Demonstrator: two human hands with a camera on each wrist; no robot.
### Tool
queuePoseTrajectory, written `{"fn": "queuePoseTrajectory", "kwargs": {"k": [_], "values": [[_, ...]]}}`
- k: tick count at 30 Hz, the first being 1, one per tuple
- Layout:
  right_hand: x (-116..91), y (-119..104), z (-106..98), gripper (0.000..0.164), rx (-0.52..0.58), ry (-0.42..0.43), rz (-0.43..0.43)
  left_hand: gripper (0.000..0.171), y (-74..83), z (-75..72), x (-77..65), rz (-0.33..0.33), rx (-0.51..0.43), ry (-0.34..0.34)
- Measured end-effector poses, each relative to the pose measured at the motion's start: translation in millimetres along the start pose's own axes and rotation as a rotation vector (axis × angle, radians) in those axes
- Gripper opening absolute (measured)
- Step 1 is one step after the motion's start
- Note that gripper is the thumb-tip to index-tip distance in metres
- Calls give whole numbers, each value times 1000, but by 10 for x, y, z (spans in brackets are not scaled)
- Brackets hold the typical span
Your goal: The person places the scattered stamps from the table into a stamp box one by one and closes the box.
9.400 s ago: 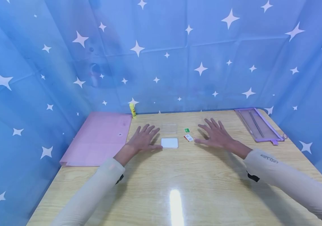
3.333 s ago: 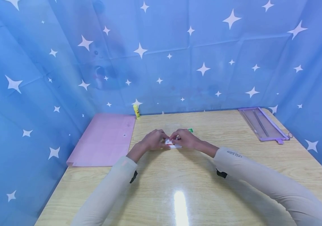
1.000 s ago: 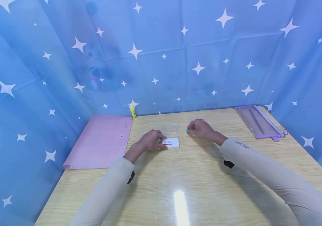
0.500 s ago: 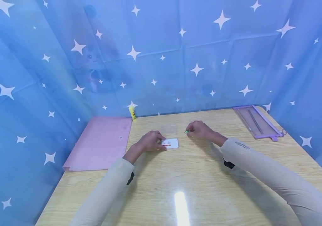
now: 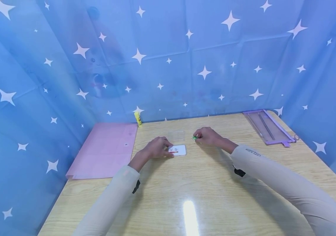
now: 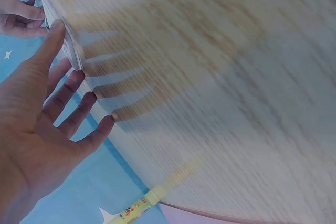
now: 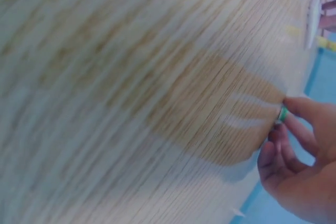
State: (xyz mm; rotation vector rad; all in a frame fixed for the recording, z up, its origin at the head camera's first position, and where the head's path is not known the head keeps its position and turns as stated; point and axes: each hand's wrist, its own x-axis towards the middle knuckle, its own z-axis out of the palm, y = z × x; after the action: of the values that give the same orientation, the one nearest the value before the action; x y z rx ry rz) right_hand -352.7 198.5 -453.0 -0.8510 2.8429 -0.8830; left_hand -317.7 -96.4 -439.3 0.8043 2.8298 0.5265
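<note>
In the head view, a flat white rectangular case (image 5: 181, 150) lies on the table with a small red-and-white printed label (image 5: 173, 149) on its left half. My left hand (image 5: 157, 147) steadies it at its left end, thumb on the near edge and a finger on the far edge. The left wrist view shows the case (image 6: 67, 40) between thumb and fingers. A small green square piece (image 5: 195, 138) is pinched by the thumb and fingertips of my right hand (image 5: 207, 136), right of the case. Most of that piece is hidden by the fingers (image 7: 299, 107).
A clear, flat rectangular lid-like piece (image 5: 176, 135) lies just behind the case. At back left are a yellow glue stick (image 5: 138, 119), upright, and a pink folder (image 5: 104, 150). A purple-edged mesh pouch (image 5: 266, 127) with slim sticks inside lies at back right.
Both hands were spread at first. The printed label went from the table onto the case. My right hand then moved to the green piece, pinched it and brought it slightly nearer.
</note>
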Motion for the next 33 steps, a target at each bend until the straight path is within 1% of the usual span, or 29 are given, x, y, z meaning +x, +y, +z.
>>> {"fn": "queuePoseTrajectory", "kwargs": {"k": [5,9,17,21,26,33], "values": [[3,15,4,19,-19,15,-14,53,2,-4,-8,-3,6,6],[1,20,10,18,-24,25,-20,52,-3,-2,-8,-4,-6,10],[3,24,33,26,1,54,-12,54,-22,15,-2,-4,-13,-1],[-7,20,40,29,35,56,22,54,-21,11,1,-4,-10,-1],[-21,12,37,27,82,56,34,54,-17,11,0,-7,-8,1],[-45,18,34,19,79,70,2,52,-19,26,-7,-12,-13,3]]}}
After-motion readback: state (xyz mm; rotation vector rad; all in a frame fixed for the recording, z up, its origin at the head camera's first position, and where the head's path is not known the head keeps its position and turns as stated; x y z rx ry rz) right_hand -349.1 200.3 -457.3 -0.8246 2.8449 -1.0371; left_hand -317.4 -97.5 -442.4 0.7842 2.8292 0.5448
